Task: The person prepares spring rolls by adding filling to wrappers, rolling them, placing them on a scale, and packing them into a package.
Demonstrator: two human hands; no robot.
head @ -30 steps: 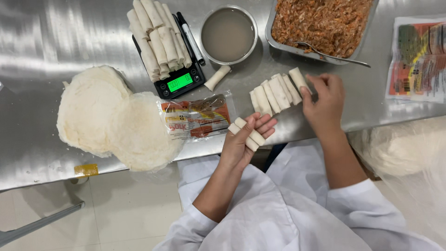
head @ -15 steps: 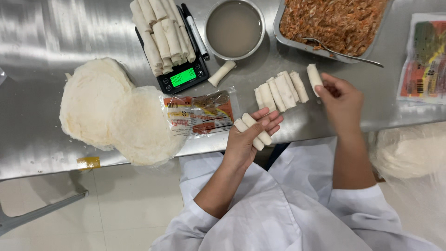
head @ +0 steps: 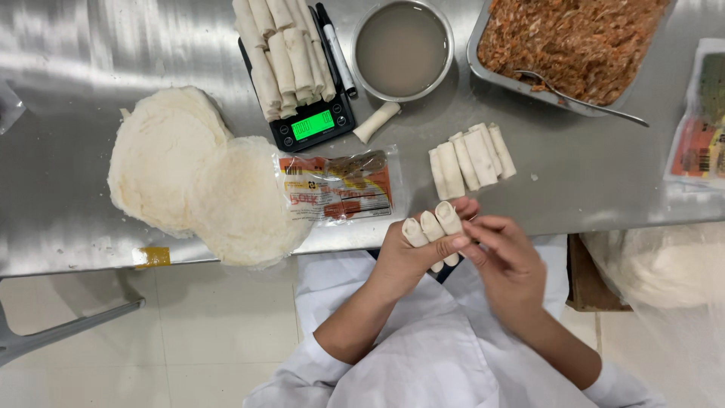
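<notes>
Closest to the camera, both hands sit together just off the near edge of the steel table [head: 91, 227], above a white coat. The left hand [head: 411, 261] is cupped palm up with its fingers curled around three small white rolls [head: 432, 227], which lie side by side across the fingers. The right hand [head: 506, 261] is right beside it, its fingertips [head: 472, 230] touching the roll nearest to it; whether they pinch that roll or only rest on it cannot be told.

On the table just beyond the hands lies a flat clear wrapper packet [head: 336, 185] with orange and white print. To its left, two stacks of round white wrappers [head: 162, 159] overlap, the nearer one hanging slightly over the table edge. To the right of the packet, a row of five finished rolls [head: 472, 160] lies side by side.

Farther back, one single roll [head: 376, 122] lies between the packet and a black scale [head: 313, 125] with a green lit display. A pile of rolls [head: 279, 53] rests on the scale, with a black pen [head: 337, 53] alongside it. Next to that stands a round metal bowl [head: 404, 49] of cloudy liquid. At the far right, a metal tray [head: 521, 79] holds shredded brown filling with a spoon [head: 578, 98] resting in it.
</notes>
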